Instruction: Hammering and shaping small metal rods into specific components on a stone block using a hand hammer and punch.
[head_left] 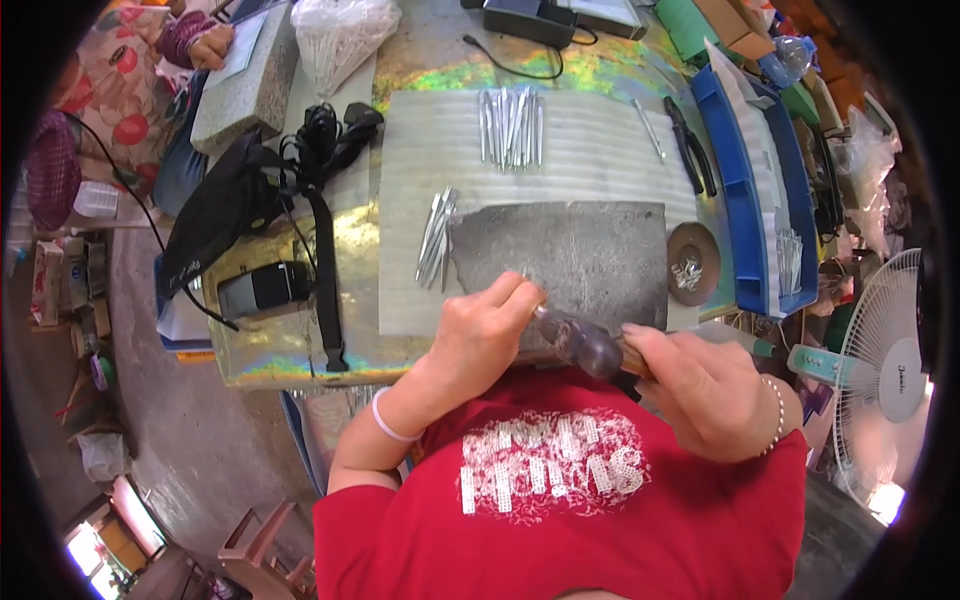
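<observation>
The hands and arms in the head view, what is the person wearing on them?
Both forearms are bare, with no sleeves reaching them. The left hand has a pale, lilac-white band around its wrist. The right hand has a thin beaded bracelet at its wrist. No gloves or rings are visible.

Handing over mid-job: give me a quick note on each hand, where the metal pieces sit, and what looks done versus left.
Left hand: fingertips pinched on something small against the dark grey stone slab; the piece itself is too small to make out.
Right hand: gripping the wooden-handled hammer, its dark rounded head close beside the left fingers.
Silver metal strips: one loose bundle at the slab's left edge, a larger row farther back on the corrugated grey mat.
Small round brown dish right of the slab holds tiny shiny bits.
Done and left: cannot tell which pile has been hammered.
</observation>
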